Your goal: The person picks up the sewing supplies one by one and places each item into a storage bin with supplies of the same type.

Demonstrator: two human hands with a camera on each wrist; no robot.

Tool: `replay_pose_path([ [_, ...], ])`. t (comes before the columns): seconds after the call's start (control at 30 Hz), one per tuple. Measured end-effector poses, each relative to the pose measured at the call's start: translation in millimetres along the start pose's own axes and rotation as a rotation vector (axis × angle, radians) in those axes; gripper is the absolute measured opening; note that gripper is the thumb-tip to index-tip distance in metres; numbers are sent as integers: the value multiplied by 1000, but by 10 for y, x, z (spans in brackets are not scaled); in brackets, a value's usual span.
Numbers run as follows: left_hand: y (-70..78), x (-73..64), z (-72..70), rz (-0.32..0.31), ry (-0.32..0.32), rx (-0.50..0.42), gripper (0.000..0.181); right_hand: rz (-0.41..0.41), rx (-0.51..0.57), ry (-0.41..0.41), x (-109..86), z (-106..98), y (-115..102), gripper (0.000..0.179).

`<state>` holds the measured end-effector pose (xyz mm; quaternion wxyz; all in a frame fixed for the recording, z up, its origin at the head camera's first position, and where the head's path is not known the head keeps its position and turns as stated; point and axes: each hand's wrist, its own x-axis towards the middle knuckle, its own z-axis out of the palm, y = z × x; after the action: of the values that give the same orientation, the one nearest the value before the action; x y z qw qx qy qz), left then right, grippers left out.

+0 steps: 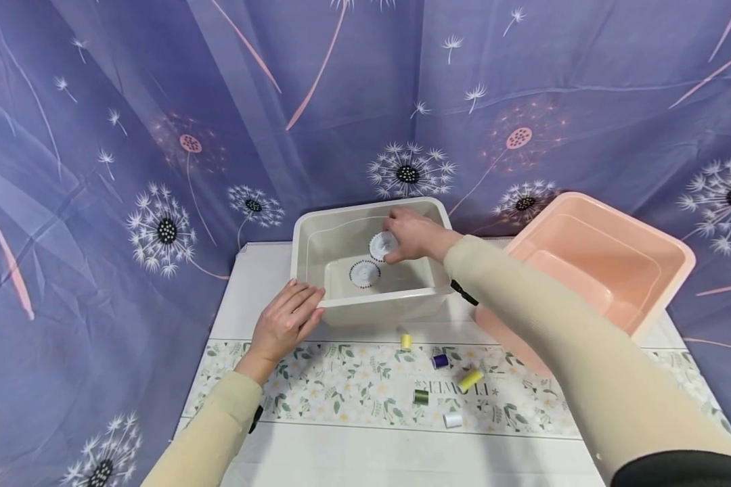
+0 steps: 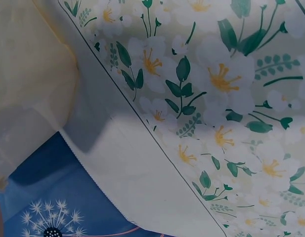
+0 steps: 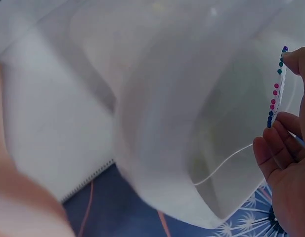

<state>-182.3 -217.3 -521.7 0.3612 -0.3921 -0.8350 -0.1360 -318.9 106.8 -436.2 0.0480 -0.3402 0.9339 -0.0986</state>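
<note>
Head view: a grey bin (image 1: 384, 310) stands on the far part of the desk (image 1: 317, 453), its far side close to the curtain (image 1: 341, 101). One round pin wheel (image 1: 364, 274) lies on its floor; another, the upper wheel (image 1: 378, 245), is pinched by the right hand (image 1: 411, 233) inside the bin. The left hand (image 1: 288, 318) lies with its fingers extended over the near left corner of the rim. To the right sits a pink bin (image 1: 621, 257), set at an angle, partly behind the right sleeve (image 1: 524, 304). Five thread spools (image 1: 440, 361) lie on the near side of the grey bin, with plain desk surface nearer still.

Left wrist view: the desk's edge runs beside a flower-printed band (image 2: 216, 108); the hand's hold cannot be told here.

Right wrist view: thumb and fingers pinch the upper wheel, edge-on, beside the bin wall.
</note>
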Motion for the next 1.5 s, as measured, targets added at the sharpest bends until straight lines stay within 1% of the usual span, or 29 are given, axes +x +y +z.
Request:
replay_pose_path([
  [0.17, -7, 5, -11, 1, 3, 5, 45, -41, -43, -58, 82, -21, -13, 52],
  [0.33, -3, 18, -14, 5, -9, 10, 45, -69, -106, -118, 150, -37, -11, 50],
  [0.43, 2, 21, -20, 7, -13, 10, 44, -85, -129, -134, 187, -47, -13, 48],
  [0.57, 4, 14, -17, -1, -9, 6, 43, -102, -133, -146, 235, -42, -21, 46],
  [0.73, 9, 15, -10, 2, -15, 5, 41, -98, -152, -175, 290, 10, -14, 49],
  [1.0, 5, 20, -24, -5, -23, 2, 41, -99, -192, -193, 369, 130, 15, 51],
  [1.23, 21, 11, -23, -10, -11, 3, 44, -80, -203, -207, 370, 188, -19, 52],
  [1.4, 13, 11, -5, -8, 3, -6, 45, -66, -214, -218, 362, 203, -50, 58],
  [1.5, 0, 8, -4, -8, 3, -16, 42, -58, -207, -213, 361, 191, -63, 63],
])
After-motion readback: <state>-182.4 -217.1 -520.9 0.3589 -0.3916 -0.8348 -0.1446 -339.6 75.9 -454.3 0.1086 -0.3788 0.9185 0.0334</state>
